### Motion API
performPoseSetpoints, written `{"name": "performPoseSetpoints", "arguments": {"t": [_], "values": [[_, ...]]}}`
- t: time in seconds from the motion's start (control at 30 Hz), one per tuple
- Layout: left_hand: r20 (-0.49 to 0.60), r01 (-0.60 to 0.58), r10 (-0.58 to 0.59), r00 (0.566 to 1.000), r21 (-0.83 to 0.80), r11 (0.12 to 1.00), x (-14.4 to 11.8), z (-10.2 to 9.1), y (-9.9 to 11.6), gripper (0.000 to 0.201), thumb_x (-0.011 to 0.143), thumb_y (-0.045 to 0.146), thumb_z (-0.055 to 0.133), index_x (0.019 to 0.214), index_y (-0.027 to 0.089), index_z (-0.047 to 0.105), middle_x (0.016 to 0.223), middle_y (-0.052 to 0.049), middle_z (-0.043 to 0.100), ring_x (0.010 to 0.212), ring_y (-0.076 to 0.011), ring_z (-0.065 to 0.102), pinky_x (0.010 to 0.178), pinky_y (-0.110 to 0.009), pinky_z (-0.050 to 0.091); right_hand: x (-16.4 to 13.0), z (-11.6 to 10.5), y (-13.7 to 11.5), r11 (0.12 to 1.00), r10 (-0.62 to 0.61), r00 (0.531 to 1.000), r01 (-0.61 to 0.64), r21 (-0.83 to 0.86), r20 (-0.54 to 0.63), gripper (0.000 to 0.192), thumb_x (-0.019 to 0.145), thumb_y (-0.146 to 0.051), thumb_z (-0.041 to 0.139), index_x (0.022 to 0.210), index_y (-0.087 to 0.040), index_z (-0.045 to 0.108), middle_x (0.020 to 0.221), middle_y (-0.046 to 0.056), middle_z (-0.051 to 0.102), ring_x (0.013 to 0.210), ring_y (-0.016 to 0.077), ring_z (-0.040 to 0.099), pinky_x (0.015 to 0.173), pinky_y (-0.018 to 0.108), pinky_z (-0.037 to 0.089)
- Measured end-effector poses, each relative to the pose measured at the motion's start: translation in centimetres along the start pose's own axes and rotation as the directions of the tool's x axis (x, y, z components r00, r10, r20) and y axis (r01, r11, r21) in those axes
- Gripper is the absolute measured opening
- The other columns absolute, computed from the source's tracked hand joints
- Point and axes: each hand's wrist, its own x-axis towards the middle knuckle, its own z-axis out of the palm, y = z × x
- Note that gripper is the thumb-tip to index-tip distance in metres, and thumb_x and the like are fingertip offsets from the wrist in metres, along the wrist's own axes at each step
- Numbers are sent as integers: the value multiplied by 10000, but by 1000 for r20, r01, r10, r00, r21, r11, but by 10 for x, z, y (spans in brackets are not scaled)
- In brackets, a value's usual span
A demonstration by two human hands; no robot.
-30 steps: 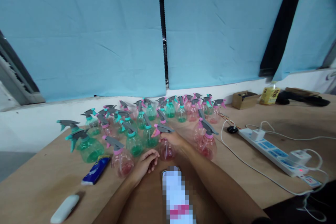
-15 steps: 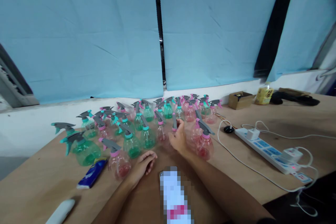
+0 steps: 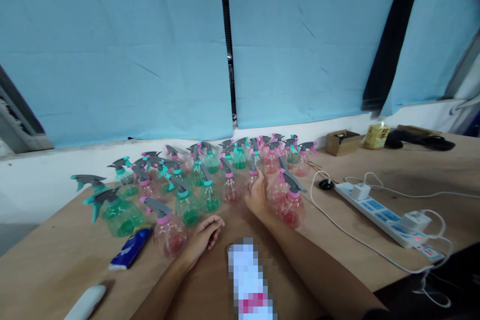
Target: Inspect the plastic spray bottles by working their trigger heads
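My right hand (image 3: 258,195) is wrapped round a small spray bottle (image 3: 253,174) with a pink collar and grey head, which stands among the others; the palm hides part of its body. My left hand (image 3: 208,232) rests on the table, fingers loosely curled inward, with nothing visible in them. Beside its wrist stands a pink spray bottle (image 3: 170,237). Just beyond are a green spray bottle (image 3: 189,210) and another green one (image 3: 211,197). To the right of my right hand, a pink spray bottle (image 3: 291,210) stands close to my forearm.
Several more pink and green spray bottles fill the back of the table (image 3: 330,270). A phone with a blurred screen (image 3: 247,275) lies between my forearms. At left are a blue packet (image 3: 131,249) and a white object (image 3: 86,302); at right, a power strip (image 3: 378,215) with cables and a cardboard box (image 3: 342,143).
My right hand and the bottle in it have shifted slightly to the right, and more of the bottle's body shows. My left hand stays where it was.
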Motion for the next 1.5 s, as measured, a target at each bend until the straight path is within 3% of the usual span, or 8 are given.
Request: {"name": "performPoseSetpoints", "arguments": {"t": [0.23, 0.4, 0.53, 0.73, 0.87, 1.13, 1.3, 1.5], "values": [[-15, 1, 0, 1000, 18, 1000, 2, 0, -3, 320, 837, 498, 537, 848, 183, 586, 567, 81, 440, 419, -63, 361, 415, -174, 226, 3, -21, -23, 985, -171, 984, 171, 3, -46, 669, 759, -163, 550, 1368, -117, 278, 1355, 220, 337, 1330, 331, 332, 1090, 572, 307], [-15, -2, 2, 1000, 14, 1000, 0, 1, 0, 314, 834, 497, 543, 849, 187, 589, 575, 81, 434, 425, -60, 362, 417, -172, 226, 3, -52, -55, 969, -239, 971, 237, 76, 19, 613, 764, -138, 540, 1344, -144, 345, 1351, 194, 308, 1318, 303, 356, 1086, 529, 354], [-6, -18, 18, 1000, 21, 1000, 0, 1, 0, 318, 838, 496, 535, 857, 184, 592, 573, 80, 432, 424, -65, 368, 416, -178, 232, 2, -85, -70, 952, -307, 951, 308, 1, 23, 539, 783, -159, 565, 1311, -192, 462, 1363, 169, 334, 1290, 298, 407, 1058, 495, 394], [-5, -24, 24, 1000, 38, 999, -2, 2, 2, 316, 834, 490, 534, 853, 179, 587, 570, 80, 430, 425, -66, 363, 422, -183, 232, 7, -137, -70, 870, -493, 852, 480, -112, -180, 319, 755, -118, 556, 1044, -231, 635, 1136, 87, 625, 1164, 294, 552, 1011, 485, 407], [-5, -17, 17, 1000, 42, 999, -2, 2, 1, 311, 840, 489, 531, 856, 184, 589, 575, 80, 428, 432, -68, 368, 423, -183, 234, 14, -154, -54, 903, -430, 834, 391, -180, -346, 255, 757, -119, 549, 973, -219, 641, 1044, 80, 680, 1057, 281, 622, 957, 481, 421], [-5, -13, 13, 1000, 40, 999, 0, 2, 0, 328, 838, 507, 530, 853, 184, 588, 572, 77, 439, 431, -70, 370, 423, -186, 228, 35, -154, -13, 987, -157, 917, 153, -41, -366, 173, 830, -199, 547, 965, -192, 655, 946, 74, 704, 855, 210, 649, 804, 366, 484], [-10, -15, 16, 1000, 34, 999, -1, 2, 2, 334, 834, 514, 539, 840, 184, 590, 567, 78, 436, 429, -71, 368, 425, -187, 230, 30, -138, -12, 991, 34, 987, -12, 137, -160, 176, 838, -281, 575, 960, -197, 670, 837, 34, 695, 662, 150, 608, 623, 270, 484], [-15, -10, 10, 1000, 24, 1000, -2, 3, 3, 340, 818, 522, 549, 836, 185, 594, 567, 80, 441, 427, -69, 366, 423, -184, 230, 16, -115, -29, 967, -12, 997, -9, 253, 81, 236, 862, -345, 601, 1038, -204, 669, 929, 67, 734, 726, 160, 655, 667, 276, 514]]}}
